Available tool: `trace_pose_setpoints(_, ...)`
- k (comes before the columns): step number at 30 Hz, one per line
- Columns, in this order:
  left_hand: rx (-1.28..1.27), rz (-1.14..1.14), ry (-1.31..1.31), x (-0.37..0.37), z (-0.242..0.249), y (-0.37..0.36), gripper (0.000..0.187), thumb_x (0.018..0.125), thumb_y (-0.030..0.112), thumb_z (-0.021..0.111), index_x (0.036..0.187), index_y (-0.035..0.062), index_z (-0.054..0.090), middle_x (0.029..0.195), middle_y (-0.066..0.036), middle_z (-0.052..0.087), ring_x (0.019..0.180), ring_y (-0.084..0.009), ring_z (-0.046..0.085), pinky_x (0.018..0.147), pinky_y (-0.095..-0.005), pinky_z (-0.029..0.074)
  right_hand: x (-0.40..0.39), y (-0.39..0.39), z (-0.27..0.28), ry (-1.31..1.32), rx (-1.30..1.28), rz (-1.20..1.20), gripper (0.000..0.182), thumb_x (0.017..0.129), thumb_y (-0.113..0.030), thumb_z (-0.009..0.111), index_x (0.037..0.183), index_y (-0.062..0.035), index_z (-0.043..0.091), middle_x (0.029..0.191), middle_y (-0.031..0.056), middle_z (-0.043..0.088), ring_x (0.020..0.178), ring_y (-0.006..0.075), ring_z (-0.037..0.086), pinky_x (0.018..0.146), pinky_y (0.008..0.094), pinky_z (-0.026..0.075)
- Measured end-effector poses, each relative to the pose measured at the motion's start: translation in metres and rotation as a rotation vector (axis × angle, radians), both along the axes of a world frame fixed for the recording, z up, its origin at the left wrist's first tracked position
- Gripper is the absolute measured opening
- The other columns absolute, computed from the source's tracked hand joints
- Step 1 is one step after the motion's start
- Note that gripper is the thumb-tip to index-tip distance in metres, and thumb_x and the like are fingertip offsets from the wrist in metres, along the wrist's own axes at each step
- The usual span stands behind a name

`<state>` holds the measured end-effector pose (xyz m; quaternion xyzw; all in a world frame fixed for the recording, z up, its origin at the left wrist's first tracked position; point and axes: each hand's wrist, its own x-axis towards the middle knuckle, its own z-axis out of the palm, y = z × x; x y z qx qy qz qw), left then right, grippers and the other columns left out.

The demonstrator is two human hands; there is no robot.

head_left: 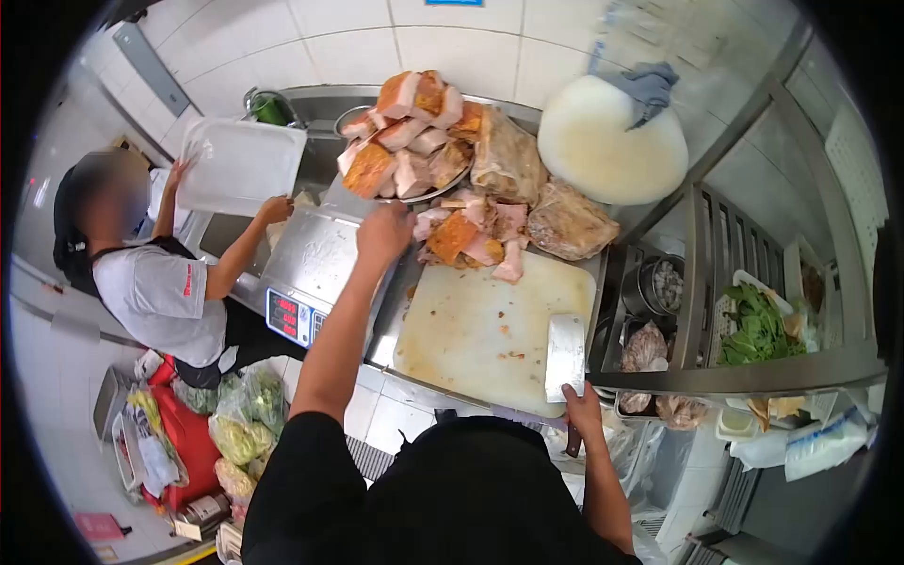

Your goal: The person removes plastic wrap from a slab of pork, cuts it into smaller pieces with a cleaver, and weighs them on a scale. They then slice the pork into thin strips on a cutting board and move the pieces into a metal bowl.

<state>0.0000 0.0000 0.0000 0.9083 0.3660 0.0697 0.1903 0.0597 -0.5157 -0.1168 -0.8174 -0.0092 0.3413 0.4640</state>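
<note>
My right hand [584, 411] is wrapped round the handle of a cleaver [565, 348], whose wide blade lies over the right side of a white cutting board [471, 325]. My left hand [384, 233] is closed between a digital scale [325, 250] and the cut pork pieces [461, 237]. Its fingertips are hidden, so what they hold, if anything, cannot be made out. Just beyond that hand, large pork blocks with browned skin [400, 137] are heaped on a round metal dish [438, 192]. Small scraps are scattered across the board.
Bagged meat [573, 221] sits behind the board, near a round white board [612, 141] with a grey cloth [648, 89]. At left a co-worker [155, 292] holds a white tray [243, 165] over the sink. A metal rack [734, 377] with leafy greens [758, 325] stands at right.
</note>
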Motion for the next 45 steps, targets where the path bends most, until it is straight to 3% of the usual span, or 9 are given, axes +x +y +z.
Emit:
trace_pose_setpoints(5,0.091,-0.073,-0.287,0.036,-0.027,-0.094,0.046,0.083,0.025,0.074,0.125,0.0108,0.062,0.124,-0.02,0.063,0.11,-0.0431,0.063,0.087,-0.0501,0.055,0.013,-0.013,-0.008,-0.039,0.054,0.026,0.033,0.098,-0.029,0.067,0.114,-0.0011,0.059,0.065,0.0036,0.057,0.046,0.0143,0.053,0.043,0.0316,0.045)
trace_pose_setpoints(8,0.114,-0.069,-0.415,0.054,-0.034,-0.121,0.042,0.082,0.022,0.075,0.12,0.0084,0.063,0.114,-0.018,0.062,0.105,-0.0406,0.061,0.086,-0.0495,0.052,0.009,-0.01,-0.004,0.0,0.004,0.009,0.045,0.098,-0.033,0.068,0.124,0.0011,0.055,0.062,0.0031,0.055,0.045,0.0136,0.052,0.043,0.032,0.045)
trace_pose_setpoints(19,0.0,-0.476,-0.358,0.162,-0.063,-0.205,0.04,0.085,0.019,0.072,0.122,0.0053,0.063,0.115,-0.019,0.064,0.111,-0.0402,0.06,0.093,-0.05,0.05,0.012,-0.013,-0.001,0.018,0.017,0.044,0.046,0.098,-0.036,0.066,0.122,0.002,0.059,0.081,0.0103,0.068,0.051,0.016,0.06,0.05,0.0331,0.051)
trace_pose_setpoints(24,-0.085,-0.465,-0.275,0.217,-0.069,-0.208,0.043,0.084,0.022,0.073,0.123,0.0072,0.065,0.121,-0.017,0.064,0.115,-0.039,0.06,0.095,-0.0484,0.05,0.016,-0.016,0.007,0.071,-0.002,0.098,0.048,0.098,-0.039,0.065,0.125,0.0002,0.059,0.084,0.0126,0.07,0.054,0.0192,0.064,0.054,0.0354,0.053)
trace_pose_setpoints(29,0.164,-0.58,-0.006,0.231,-0.065,-0.216,0.053,0.081,0.027,0.075,0.13,0.0102,0.065,0.137,-0.014,0.06,0.133,-0.0388,0.05,0.112,-0.048,0.041,0.017,-0.018,-0.01,0.009,-0.004,0.147,0.049,0.097,-0.04,0.064,0.126,-0.0014,0.062,0.091,0.0182,0.074,0.064,0.0266,0.07,0.064,0.0397,0.056)
trace_pose_setpoints(33,0.164,-0.57,-0.001,0.236,-0.081,-0.212,0.048,0.083,0.028,0.073,0.127,0.0093,0.066,0.138,-0.013,0.06,0.136,-0.0375,0.048,0.114,-0.0486,0.039,0.021,-0.019,-0.006,0.037,0.011,0.149,0.046,0.098,-0.037,0.066,0.124,0.0,0.063,0.092,0.0143,0.074,0.065,0.0212,0.068,0.065,0.0379,0.056)
trace_pose_setpoints(35,0.18,-0.649,-0.228,0.236,-0.098,-0.196,0.036,0.082,0.02,0.069,0.116,0.0094,0.07,0.122,-0.014,0.065,0.125,-0.0352,0.054,0.106,-0.0481,0.043,0.024,-0.019,-0.007,0.041,0.021,0.174,0.046,0.098,-0.038,0.066,0.124,-0.0002,0.063,0.09,0.0139,0.073,0.062,0.0196,0.067,0.062,0.0371,0.055)
trace_pose_setpoints(42,0.096,-0.464,-0.313,0.218,-0.049,-0.154,0.025,0.084,0.014,0.067,0.107,0.0056,0.071,0.105,-0.016,0.07,0.107,-0.0381,0.063,0.092,-0.0471,0.052,0.029,-0.019,0.003,0.089,0.018,0.205,0.044,0.098,-0.038,0.067,0.122,-0.0006,0.063,0.083,0.0115,0.072,0.055,0.0172,0.063,0.054,0.0345,0.053)
trace_pose_setpoints(45,0.171,-0.672,-0.357,0.213,-0.048,-0.159,0.025,0.084,0.015,0.068,0.107,0.0049,0.07,0.106,-0.016,0.07,0.104,-0.0383,0.064,0.09,-0.0466,0.053,0.03,-0.018,0.001,0.082,0.049,0.195,0.048,0.096,-0.04,0.067,0.123,-0.0005,0.063,0.082,0.0154,0.071,0.057,0.0233,0.066,0.056,0.0386,0.055)
